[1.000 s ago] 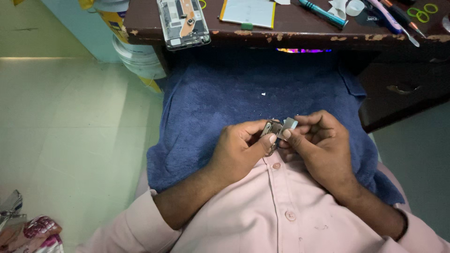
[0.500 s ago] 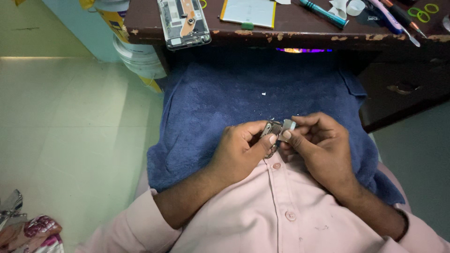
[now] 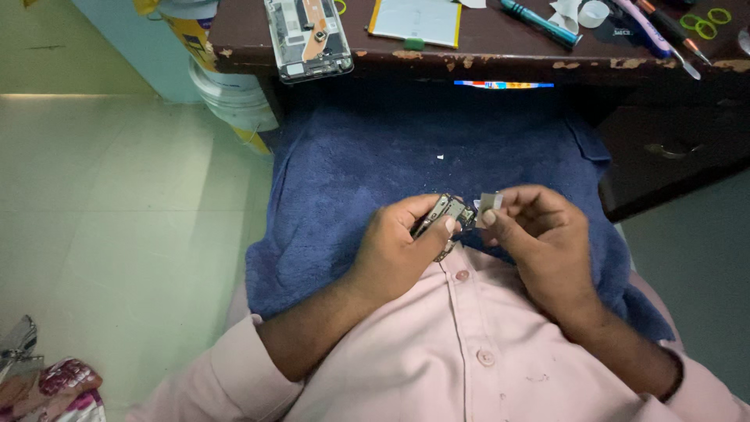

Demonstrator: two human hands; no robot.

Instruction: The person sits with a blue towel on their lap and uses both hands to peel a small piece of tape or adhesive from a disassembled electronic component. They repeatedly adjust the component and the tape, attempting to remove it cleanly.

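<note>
Fingers (image 3: pixel 447 227) of left hand (image 3: pixel 398 250): closed around small metal component (image 3: pixel 444 215), held over lap. Right hand (image 3: pixel 539 234): fingertips pinched on pale grey tab (image 3: pixel 491 202) just beside component. Blue towel (image 3: pixel 375 164) beneath both. Beyond, dark wooden surface (image 3: pixel 484 55): opened phone (image 3: pixel 306 35), notepad (image 3: pixel 414 19), teal pen (image 3: pixel 539 22).

Small dark metallic electronic component (image 3: pixel 443 221), tilted with its long axis toward one o'clock, pinched just above the blue towel on the lap, with a small pale grey tab (image 3: pixel 491 202) at its three o'clock, touching its end.
</note>
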